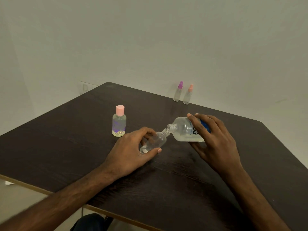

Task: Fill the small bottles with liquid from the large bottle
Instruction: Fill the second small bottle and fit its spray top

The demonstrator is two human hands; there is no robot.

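One pink-capped small bottle stands closed and seemingly full on the dark table, probably finished. The left hand wraps an uncapped small clear bottle, tilted and nearly empty. The purple-topped spray bottle and the peach-topped spray bottle wait at the far edge. The right hand grips the large bottle, tipped mouth to mouth with clear liquid pooled low.

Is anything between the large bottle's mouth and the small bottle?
Nothing visible does. The large bottle, tilted in the right hand, has its open mouth at the uncapped small bottle in the left hand.
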